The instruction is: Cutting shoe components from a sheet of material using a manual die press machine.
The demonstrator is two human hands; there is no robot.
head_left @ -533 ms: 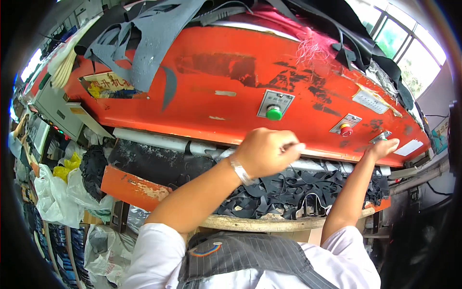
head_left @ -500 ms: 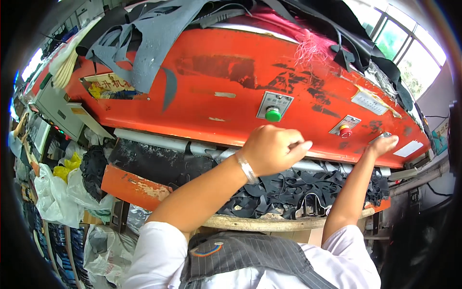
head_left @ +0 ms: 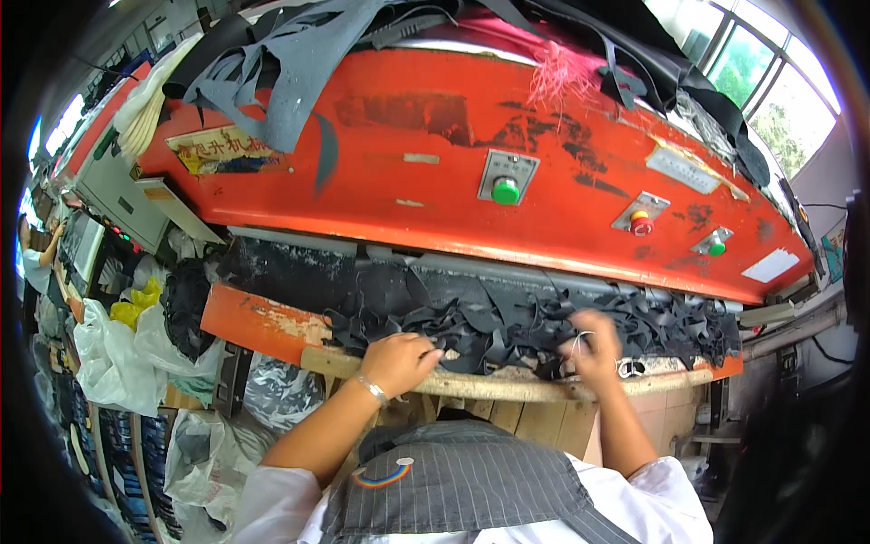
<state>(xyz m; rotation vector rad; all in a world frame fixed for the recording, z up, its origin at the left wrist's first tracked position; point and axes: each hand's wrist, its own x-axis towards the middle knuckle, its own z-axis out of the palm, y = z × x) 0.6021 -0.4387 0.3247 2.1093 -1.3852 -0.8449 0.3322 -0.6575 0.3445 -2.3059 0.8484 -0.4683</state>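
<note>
My left hand rests at the front wooden edge of the bed, palm down, thumb out to the side and nothing visible in it. Black leather-like offcuts lie in a tangled heap just beyond its fingertips. Farther right, my right hand is over the heap and smeared by motion. Its fingers are closed round a thin, pale, loop-shaped strip, whose kind I cannot make out. Another small pale ring-like piece sits beside that hand on the wooden edge.
A red machine beam spans the far side, with a green button, a red knob and a smaller green button. Grey and black sheets hang over its top. Plastic bags stand at the left.
Both hands have come down from the red beam to the front edge. My right hand has left the small green button and closed on the pale strip. The gap under the beam looks wider.
</note>
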